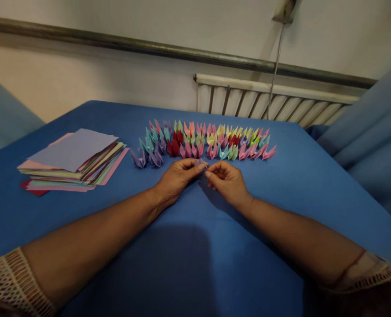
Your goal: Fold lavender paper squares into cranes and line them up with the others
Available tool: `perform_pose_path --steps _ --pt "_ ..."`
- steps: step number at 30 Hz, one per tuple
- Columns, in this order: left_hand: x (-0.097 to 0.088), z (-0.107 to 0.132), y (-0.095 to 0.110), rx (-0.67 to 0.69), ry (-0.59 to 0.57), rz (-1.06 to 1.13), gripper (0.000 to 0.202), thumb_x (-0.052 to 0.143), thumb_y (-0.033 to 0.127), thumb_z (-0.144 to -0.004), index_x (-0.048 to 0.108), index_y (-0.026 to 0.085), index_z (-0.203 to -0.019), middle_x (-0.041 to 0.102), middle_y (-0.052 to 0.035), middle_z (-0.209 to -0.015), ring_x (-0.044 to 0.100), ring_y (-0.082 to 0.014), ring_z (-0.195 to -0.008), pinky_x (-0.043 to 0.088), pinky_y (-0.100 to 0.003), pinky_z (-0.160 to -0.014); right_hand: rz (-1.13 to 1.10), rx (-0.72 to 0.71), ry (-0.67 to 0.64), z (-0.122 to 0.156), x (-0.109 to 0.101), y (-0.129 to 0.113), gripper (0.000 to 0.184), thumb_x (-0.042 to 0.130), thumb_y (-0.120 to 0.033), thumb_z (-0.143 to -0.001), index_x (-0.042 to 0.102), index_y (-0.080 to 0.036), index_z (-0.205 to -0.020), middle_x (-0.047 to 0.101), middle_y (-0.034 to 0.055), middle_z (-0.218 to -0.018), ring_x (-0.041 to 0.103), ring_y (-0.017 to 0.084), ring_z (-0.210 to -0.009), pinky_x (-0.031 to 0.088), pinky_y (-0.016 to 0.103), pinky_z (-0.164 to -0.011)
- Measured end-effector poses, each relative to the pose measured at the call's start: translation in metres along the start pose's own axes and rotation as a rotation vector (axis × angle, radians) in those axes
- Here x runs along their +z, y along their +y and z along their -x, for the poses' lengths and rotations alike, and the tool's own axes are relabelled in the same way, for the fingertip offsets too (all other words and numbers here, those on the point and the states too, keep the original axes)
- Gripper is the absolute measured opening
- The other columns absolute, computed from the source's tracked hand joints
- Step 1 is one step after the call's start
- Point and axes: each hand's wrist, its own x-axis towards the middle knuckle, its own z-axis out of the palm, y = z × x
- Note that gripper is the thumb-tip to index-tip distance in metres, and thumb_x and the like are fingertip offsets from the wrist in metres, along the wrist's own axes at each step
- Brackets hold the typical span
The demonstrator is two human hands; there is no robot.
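Observation:
A small piece of folded purple paper (201, 163) is held up between my two hands, just in front of the rows of paper cranes (198, 149). My left hand (178, 177) pinches it between thumb and fingers from the left side. From the right, my right hand (227, 181) has its thumb and forefinger pressed together at the paper's edge, the other fingers curled. Fingers cover much of the folded paper, so its full shape is hidden. The cranes stand close together in pink, red, yellow, green, teal and purple.
To the left lies a stack of coloured paper sheets (73, 152), a purple one on top. Blue cloth (188, 264) covers the table. Behind it are a wall rail (132, 44), a white radiator (248, 88) and a hanging cord (276, 66). A blue curtain (373, 119) hangs at right.

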Motion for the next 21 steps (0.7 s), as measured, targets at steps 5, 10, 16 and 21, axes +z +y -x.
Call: perform_pose_path --steps 5,10,16,21 --pt "-0.0010 0.0005 0.0005 0.009 -0.026 -0.027 0.019 0.078 0.034 -0.074 0.076 0.018 -0.085 0.073 -0.0032 -0.087 0.063 -0.0140 -0.080 0.047 -0.030 -0.082 0.009 -0.013 0.020 -0.0002 0.0004 -0.0005 0.022 0.072 -0.036 -0.072 0.058 -0.020 -0.074 0.058 -0.0045 -0.060 0.055 0.009 -0.048 0.045 0.022 -0.045" --pt "-0.0010 0.0004 0.0011 0.016 -0.031 -0.046 0.022 0.078 0.036 -0.073 0.076 0.018 -0.086 0.074 -0.0058 -0.090 0.065 -0.0168 -0.083 0.048 -0.033 -0.084 -0.028 0.011 0.024 0.0000 0.0006 -0.0026 0.027 0.075 -0.039 -0.068 0.058 -0.020 -0.074 0.058 -0.0053 -0.057 0.054 0.009 -0.047 0.044 0.021 -0.043" --pt "-0.0012 0.0008 0.0009 0.009 -0.042 -0.028 0.023 0.078 0.036 -0.073 0.076 0.018 -0.087 0.074 -0.0052 -0.088 0.065 -0.0165 -0.082 0.048 -0.032 -0.083 -0.056 0.066 -0.007 -0.0009 -0.0018 -0.0042 0.029 0.076 -0.041 -0.068 0.058 -0.019 -0.074 0.059 -0.0049 -0.052 0.053 0.009 -0.043 0.043 0.021 -0.042" --pt "-0.0012 0.0013 0.0008 0.002 -0.049 -0.029 0.022 0.078 0.035 -0.073 0.076 0.017 -0.086 0.074 -0.0047 -0.089 0.063 -0.0140 -0.076 0.048 -0.029 -0.077 -0.106 0.047 -0.010 -0.0023 -0.0024 -0.0023 0.027 0.076 -0.038 -0.068 0.058 -0.019 -0.072 0.059 -0.0049 -0.052 0.054 0.009 -0.044 0.044 0.021 -0.043"
